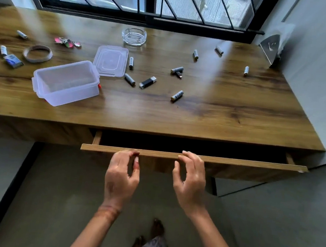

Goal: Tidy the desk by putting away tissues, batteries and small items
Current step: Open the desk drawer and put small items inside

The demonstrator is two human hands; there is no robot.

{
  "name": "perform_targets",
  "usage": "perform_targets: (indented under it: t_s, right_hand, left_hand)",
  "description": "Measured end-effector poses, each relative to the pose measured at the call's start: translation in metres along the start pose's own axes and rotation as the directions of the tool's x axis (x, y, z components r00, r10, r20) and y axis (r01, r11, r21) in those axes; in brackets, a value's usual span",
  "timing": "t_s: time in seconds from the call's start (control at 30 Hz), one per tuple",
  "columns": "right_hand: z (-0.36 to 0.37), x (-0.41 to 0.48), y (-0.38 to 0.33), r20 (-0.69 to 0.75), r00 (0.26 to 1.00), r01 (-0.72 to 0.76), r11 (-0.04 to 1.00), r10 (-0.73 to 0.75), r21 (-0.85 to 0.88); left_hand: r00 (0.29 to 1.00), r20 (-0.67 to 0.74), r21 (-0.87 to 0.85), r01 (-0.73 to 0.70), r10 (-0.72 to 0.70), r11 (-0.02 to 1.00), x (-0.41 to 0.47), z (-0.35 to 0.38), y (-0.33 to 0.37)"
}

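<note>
The desk drawer (233,162) under the wooden desk top (178,116) stands slightly pulled out, its inside dark. My left hand (122,177) and my right hand (190,181) both hold the top edge of the drawer front, fingers curled over it and thumbs below. Several batteries lie scattered on the desk, one near the middle (177,95), one by the lid (130,79), one far right (246,71). A black USB stick (147,82) lies between them. An open clear plastic box (65,82) stands at the left with its lid (110,60) beside it.
A glass ashtray (134,36) sits at the back by the window. A tape roll (37,53), a pink keyring (67,42), a lighter (13,61) and more batteries lie at the far left. A tissue holder (271,48) stands at the back right corner.
</note>
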State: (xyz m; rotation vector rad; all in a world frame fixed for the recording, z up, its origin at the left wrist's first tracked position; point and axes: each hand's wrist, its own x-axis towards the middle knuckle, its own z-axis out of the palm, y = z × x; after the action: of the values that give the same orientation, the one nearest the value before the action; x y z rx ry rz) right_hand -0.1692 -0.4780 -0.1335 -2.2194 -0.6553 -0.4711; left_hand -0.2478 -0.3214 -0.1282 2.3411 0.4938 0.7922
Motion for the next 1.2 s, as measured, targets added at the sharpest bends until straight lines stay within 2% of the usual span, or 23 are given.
perform_targets:
  t_s: [0.03, 0.07, 0.17, 0.27, 0.43, 1.0, 1.2]
  right_hand:
    - [0.000, 0.008, 0.004, 0.048, 0.998, 0.047, 0.996, -0.044, -0.082]
    - [-0.001, 0.015, 0.006, 0.116, 0.992, 0.063, 0.985, -0.045, -0.161]
    - [0.000, 0.025, 0.014, 0.310, 0.951, 0.112, 0.921, 0.010, -0.373]
    - [-0.004, 0.024, 0.017, 0.359, 0.933, 0.149, 0.888, 0.019, -0.434]
    - [-0.012, 0.023, 0.008, 0.340, 0.940, 0.114, 0.912, 0.029, -0.394]
    - [-0.058, -0.052, -0.018, 0.449, 0.885, 0.090, 0.902, 0.122, -0.422]
    - [-0.072, -0.076, -0.030, 0.475, 0.866, 0.063, 0.909, 0.156, -0.412]
  left_hand:
    - [0.997, 0.021, 0.096, -0.082, 0.081, 0.992, 0.008, 0.001, 0.001]
    - [0.993, 0.075, 0.178, -0.106, 0.094, 0.978, 0.016, 0.003, 0.000]
    - [0.959, 0.285, 0.376, -0.112, 0.001, 0.920, 0.026, 0.011, -0.003]
    - [0.924, 0.383, 0.510, -0.194, -0.020, 0.838, 0.021, 0.014, -0.004]
    - [0.929, 0.365, 0.526, -0.153, -0.059, 0.837, 0.015, 0.011, 0.002]
    - [0.940, 0.340, 0.405, -0.124, -0.024, 0.906, -0.057, -0.032, 0.020]
    - [0.937, 0.349, 0.367, -0.156, 0.020, 0.917, -0.080, -0.048, 0.024]
